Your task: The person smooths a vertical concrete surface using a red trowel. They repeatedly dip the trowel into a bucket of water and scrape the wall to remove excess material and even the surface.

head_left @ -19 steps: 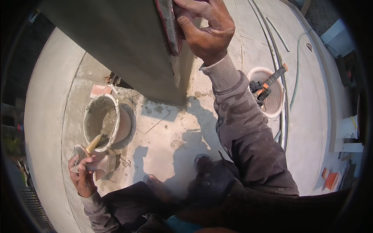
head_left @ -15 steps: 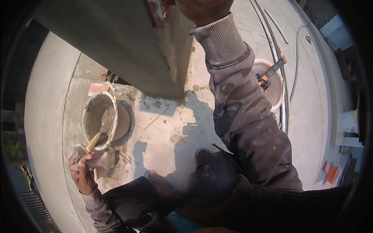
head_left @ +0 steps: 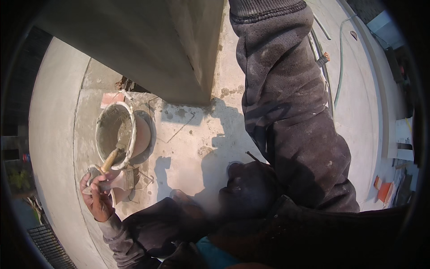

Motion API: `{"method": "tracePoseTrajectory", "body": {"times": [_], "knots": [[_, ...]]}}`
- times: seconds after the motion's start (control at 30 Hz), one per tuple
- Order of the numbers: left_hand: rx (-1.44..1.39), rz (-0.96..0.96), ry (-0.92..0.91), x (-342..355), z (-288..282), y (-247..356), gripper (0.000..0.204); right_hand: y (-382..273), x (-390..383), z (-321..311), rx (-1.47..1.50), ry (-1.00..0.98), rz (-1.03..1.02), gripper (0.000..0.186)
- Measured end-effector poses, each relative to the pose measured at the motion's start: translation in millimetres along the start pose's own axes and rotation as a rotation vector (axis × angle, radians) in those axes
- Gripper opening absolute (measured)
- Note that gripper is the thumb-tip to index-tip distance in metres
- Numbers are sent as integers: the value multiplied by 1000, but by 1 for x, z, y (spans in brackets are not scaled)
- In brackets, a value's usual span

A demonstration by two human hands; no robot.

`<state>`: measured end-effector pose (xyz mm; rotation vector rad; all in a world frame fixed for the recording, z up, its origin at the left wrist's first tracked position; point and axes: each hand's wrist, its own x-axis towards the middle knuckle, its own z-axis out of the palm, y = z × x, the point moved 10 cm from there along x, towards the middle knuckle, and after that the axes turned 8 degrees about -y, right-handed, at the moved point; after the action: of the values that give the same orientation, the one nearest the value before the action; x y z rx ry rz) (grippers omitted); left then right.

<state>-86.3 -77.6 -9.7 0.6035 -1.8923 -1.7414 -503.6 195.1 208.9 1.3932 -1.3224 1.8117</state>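
My left hand (head_left: 96,197) is at the lower left, its fingers closed around the pale handle of a wide flat brush (head_left: 120,180). Just beyond it stands a mortar-smeared bucket (head_left: 99,136), in which a trowel with a wooden handle (head_left: 109,160) leans against the near rim. A small pinkish container (head_left: 118,195) sits partly behind the brush. My right arm (head_left: 282,89) reaches up past the upper edge, so the right hand and anything in it are hidden. Left of that arm rises a grey plastered pillar (head_left: 148,49) with a sharp corner.
Near the bucket lie a reddish tile piece (head_left: 112,99) and a bent thin wire (head_left: 181,127) on the concrete floor. Right of my arm, a dark-gripped tool handle (head_left: 323,59) shows beside long metal strips. A green hose (head_left: 341,58) runs farther right.
My right arm has stretched farther up, taking the hand and its red-edged tool out of view. The sleeve now covers the round pale container at right. My left hand keeps the brush in place.
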Motion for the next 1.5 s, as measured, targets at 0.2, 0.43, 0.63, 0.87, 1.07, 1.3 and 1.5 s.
{"method": "tracePoseTrajectory", "body": {"times": [0.2,0.43,0.63,0.87,1.07,1.3,1.5], "knots": [[41,-28,-12,-8,-17,14,41,63,-219,-4,-211,-9,81,26],[71,-23,-56,-6,-14,5,42,40,-61,-18,-215,221,-179,13],[95,-23,-8,-8,-19,15,43,47,-156,-8,-286,149,-132,12],[84,-44,-30,-1,-8,8,43,33,-56,-16,-174,208,-238,17],[64,-16,37,-11,-17,20,43,68,-183,-9,-200,70,-28,23],[56,-25,-13,0,-9,4,44,44,-54,-15,-93,179,-175,22],[49,-5,13,-6,-16,17,44,77,-247,-1,-208,-29,35,20]]}}
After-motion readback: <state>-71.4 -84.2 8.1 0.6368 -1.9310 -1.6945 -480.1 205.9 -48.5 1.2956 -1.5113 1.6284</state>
